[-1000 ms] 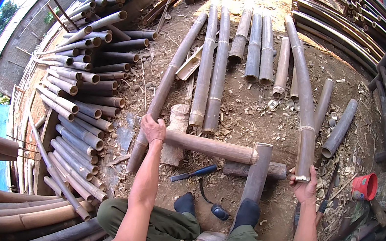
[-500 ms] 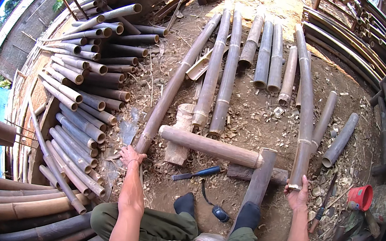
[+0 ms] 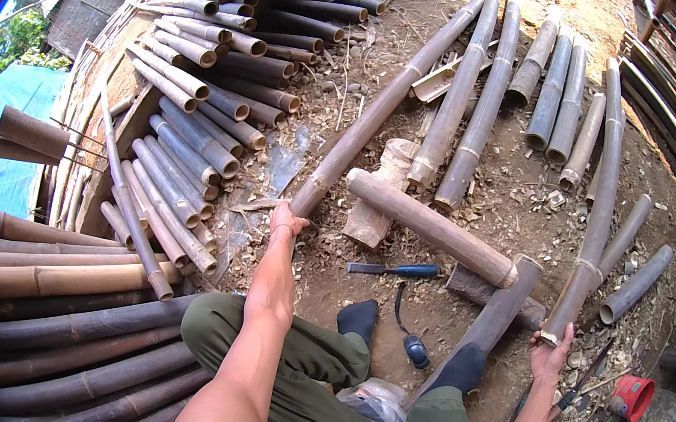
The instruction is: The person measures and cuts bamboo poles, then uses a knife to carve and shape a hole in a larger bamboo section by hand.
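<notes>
My left hand [image 3: 287, 218] is closed at the near end of a long brown bamboo pole [image 3: 356, 140] lying on the ground; its fingers are partly hidden. Beside that hand is a thin, dry brown strip [image 3: 257, 204]. My right hand [image 3: 549, 355] grips the near end of another long bamboo pole [image 3: 601, 213], fingers under it. Between my hands, one bamboo length [image 3: 431, 227] lies across a pale wooden block [image 3: 375, 208] and meets a slanting bamboo piece [image 3: 490, 310], which rests over a dark log [image 3: 474, 287]. A flat-bladed tool with a blue handle [image 3: 414, 270] lies near my feet.
Stacked bamboo poles [image 3: 183, 146] fill the left side, with thicker ones [image 3: 88, 331] at lower left. Several cut lengths [image 3: 478, 136] lie ahead. A red container [image 3: 631, 399] and a long blade [image 3: 576, 391] are at right. A small dark strapped item [image 3: 416, 351] lies by my feet.
The view has tilted and turned, shifting the scene rightward and upward. My left hand's fingers, spread before, are now drawn in at the pole's end. My right hand stays at its pole.
</notes>
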`<state>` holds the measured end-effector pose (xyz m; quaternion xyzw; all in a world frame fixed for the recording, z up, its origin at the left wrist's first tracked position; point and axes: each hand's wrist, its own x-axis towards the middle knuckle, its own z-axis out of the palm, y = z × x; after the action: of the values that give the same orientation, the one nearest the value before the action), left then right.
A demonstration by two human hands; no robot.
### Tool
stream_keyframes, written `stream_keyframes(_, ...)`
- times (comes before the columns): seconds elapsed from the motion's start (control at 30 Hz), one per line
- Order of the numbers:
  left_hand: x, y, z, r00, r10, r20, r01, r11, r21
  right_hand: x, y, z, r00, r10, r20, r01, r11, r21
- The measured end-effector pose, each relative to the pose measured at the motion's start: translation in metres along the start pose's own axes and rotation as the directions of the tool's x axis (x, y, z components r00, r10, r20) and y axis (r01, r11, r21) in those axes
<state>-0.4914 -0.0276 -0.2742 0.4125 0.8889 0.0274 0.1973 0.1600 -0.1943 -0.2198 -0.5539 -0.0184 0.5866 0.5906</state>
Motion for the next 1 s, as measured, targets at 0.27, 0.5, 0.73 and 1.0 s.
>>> stream_keyframes(0.27,-0.009,0.024,0.018,0.975,-0.014,-0.222,-0.020,0.989,-0.149,0.000,0.003,0.003,1.000,0.015,0.002,-0.015,1.000,-0.008)
stream_keyframes(0.5,-0.028,0.178,-0.010,0.755,0.443,-0.483,-0.557,0.823,-0.116,0.010,0.015,-0.004,0.999,0.034,0.010,-0.033,0.999,-0.022)
stream_keyframes(0.73,-0.067,0.276,0.048,0.847,0.519,0.117,-0.521,0.854,-0.023,0.017,0.030,-0.003,0.999,0.042,-0.016,-0.043,0.997,-0.063)
stream_keyframes(1.0,-0.066,0.278,0.027,0.556,0.658,0.508,0.211,0.479,-0.852,0.011,0.029,0.005,0.999,0.029,-0.013,-0.030,0.996,-0.081)
